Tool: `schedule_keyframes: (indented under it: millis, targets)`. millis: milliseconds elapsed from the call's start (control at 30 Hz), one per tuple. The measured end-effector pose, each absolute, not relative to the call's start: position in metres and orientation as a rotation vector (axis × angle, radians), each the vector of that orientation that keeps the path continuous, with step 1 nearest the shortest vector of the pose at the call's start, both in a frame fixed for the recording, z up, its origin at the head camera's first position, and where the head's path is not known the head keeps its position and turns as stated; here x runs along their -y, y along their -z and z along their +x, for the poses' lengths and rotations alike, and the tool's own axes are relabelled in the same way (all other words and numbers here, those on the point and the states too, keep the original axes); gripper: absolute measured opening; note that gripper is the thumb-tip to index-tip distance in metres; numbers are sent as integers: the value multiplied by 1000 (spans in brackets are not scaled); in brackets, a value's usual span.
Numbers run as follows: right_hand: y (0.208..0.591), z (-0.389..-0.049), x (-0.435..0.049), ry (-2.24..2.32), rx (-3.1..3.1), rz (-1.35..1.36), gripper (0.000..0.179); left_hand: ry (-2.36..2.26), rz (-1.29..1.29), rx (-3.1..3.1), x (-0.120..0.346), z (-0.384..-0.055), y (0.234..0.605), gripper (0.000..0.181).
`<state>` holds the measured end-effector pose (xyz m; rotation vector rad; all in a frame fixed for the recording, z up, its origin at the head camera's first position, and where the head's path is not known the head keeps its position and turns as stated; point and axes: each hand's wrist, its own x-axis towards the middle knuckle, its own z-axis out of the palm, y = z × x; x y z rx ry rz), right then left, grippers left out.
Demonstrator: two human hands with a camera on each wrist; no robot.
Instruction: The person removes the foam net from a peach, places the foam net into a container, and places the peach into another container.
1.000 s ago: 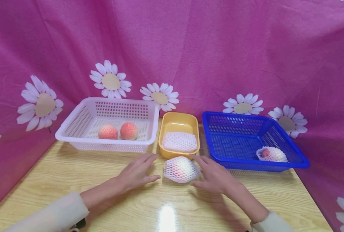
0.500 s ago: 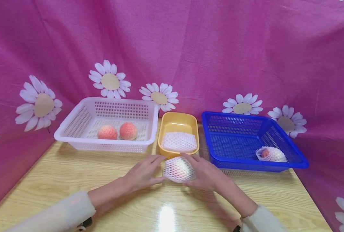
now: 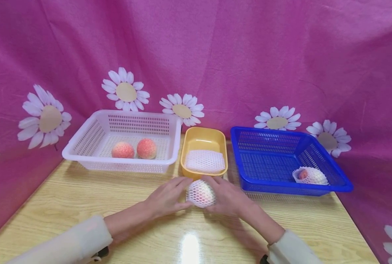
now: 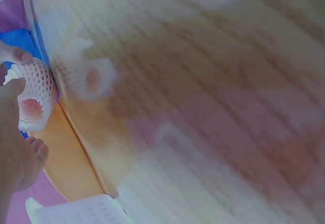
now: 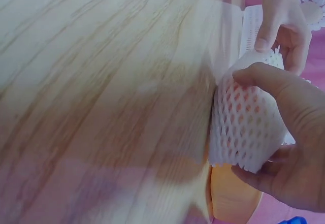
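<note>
A peach in a white foam fruit net (image 3: 200, 193) lies on the wooden table between the two hands. My right hand (image 3: 227, 197) grips its right side, with the thumb on the near side and the fingers round the far side. At the other end my left hand (image 3: 167, 197) holds the net's edge between thumb and fingers. In the right wrist view the foam net (image 5: 246, 120) covers the fruit, and the left thumb presses its end. Through the net's open end, red skin of the peach (image 4: 31, 108) shows in the left wrist view.
Just behind the hands stands a yellow tub (image 3: 204, 134) with white foam nets (image 3: 204, 161). A white basket (image 3: 121, 167) at left holds two bare peaches (image 3: 146, 148). At right, a blue basket (image 3: 265, 161) holds another netted peach (image 3: 311, 175). A pink flowered cloth (image 3: 215, 55) hangs behind.
Both hands have closed in from either side onto the netted peach, which they stood apart from a second ago. The right hand now covers more of it. Baskets and tub are unchanged.
</note>
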<state>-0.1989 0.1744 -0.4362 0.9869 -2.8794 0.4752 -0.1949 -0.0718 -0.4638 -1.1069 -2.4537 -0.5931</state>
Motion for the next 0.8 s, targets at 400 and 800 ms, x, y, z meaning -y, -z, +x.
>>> schedule_keyframes:
  millis: [400,800]
  targets:
    - [425,-200,-173,-428,2832,966,88,616,-1120,2441,75,-198,444,69]
    - [397,-202,-172,-396,2727,967,87,608,-1133,2309,78,-203,421,68]
